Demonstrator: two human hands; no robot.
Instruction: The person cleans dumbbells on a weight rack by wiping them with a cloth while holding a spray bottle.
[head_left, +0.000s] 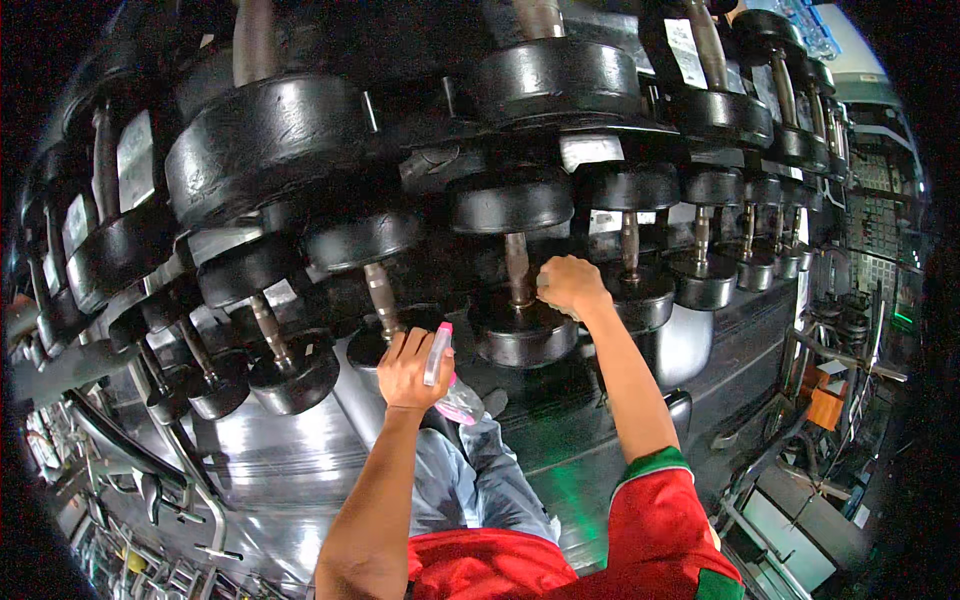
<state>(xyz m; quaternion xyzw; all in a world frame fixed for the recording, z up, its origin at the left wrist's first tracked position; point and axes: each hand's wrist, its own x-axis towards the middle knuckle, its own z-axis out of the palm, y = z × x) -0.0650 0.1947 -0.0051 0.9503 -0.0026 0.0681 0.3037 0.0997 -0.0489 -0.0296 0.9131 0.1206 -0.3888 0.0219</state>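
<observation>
My left hand (407, 375) is wrapped around a clear spray bottle (463, 403) with a pink nozzle and pink base. The bottle tilts, and the hand overlaps the near head of a black dumbbell (375, 247) on the lower rack row. Further right, my right hand (574, 286) has its fingers curled in, beside the metal handle (517, 266) of another black round-head dumbbell (525, 337). Whether something is inside that fist, or whether it touches the dumbbell, I cannot tell.
Larger dumbbells (262, 142) fill the upper row above my hands. More dumbbells (701, 277) continue right, and others (292, 375) left. Under the rack runs a dark shiny floor (285, 450). Gym machine frames (217, 517) stand at lower left, with an orange box (825, 405) at right.
</observation>
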